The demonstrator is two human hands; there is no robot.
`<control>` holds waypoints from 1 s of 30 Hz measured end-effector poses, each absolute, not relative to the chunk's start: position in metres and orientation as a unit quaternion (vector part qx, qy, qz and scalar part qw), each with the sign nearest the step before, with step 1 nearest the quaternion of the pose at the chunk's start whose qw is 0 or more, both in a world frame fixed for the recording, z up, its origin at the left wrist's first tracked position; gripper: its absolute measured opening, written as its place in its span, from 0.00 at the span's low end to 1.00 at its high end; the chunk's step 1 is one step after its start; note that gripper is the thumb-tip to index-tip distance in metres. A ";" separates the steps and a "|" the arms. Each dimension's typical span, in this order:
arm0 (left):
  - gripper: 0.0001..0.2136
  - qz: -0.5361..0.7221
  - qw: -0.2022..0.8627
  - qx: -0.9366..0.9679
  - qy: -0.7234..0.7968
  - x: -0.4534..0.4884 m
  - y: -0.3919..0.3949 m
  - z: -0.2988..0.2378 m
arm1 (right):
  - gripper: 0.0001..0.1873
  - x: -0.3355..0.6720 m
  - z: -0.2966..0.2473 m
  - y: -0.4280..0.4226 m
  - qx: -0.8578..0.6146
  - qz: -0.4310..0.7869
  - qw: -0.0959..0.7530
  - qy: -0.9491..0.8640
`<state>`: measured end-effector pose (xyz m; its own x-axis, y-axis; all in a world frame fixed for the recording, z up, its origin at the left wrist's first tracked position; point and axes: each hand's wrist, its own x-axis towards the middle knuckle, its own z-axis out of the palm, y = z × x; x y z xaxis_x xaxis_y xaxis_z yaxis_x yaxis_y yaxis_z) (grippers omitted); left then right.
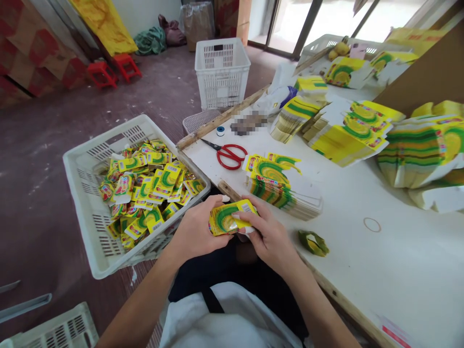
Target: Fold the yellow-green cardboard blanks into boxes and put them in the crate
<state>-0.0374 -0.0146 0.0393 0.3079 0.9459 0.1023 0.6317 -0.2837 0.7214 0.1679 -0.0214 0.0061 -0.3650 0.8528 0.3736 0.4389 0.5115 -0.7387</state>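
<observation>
Between my two hands is a small yellow and green packet (225,218), held just off the table's front edge. My left hand (197,226) grips its left end, thumb on top and fingers below. My right hand (266,237) has hold of the right end, its fingers across the front; white covers show on some fingertips. Left of my hands, a white plastic crate (78,193) holds a heap of similar packets (152,186). Close beyond my right hand, a stack of flat printed cartons (282,186) lies on the white table (362,270).
Red-handled scissors (230,157) and a small tape roll (220,131) lie near the table's left edge. More carton stacks (351,130) stand at the back right. A green peel-like scrap (313,242) and a rubber band (372,224) are at right. Another white crate (223,72) stands behind.
</observation>
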 end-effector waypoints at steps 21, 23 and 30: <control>0.38 0.423 0.009 0.602 0.677 -0.081 -0.007 0.022 | 0.18 0.188 0.029 0.005 -0.593 0.190 0.452 -0.639; 0.44 0.434 0.002 0.566 0.701 -0.091 -0.004 0.018 | 0.18 0.202 0.030 0.022 -0.663 0.118 0.418 -0.609; 0.30 0.433 0.217 0.601 0.636 -0.067 -0.008 -0.002 | 0.24 0.210 0.015 0.046 -0.685 0.084 0.288 -0.664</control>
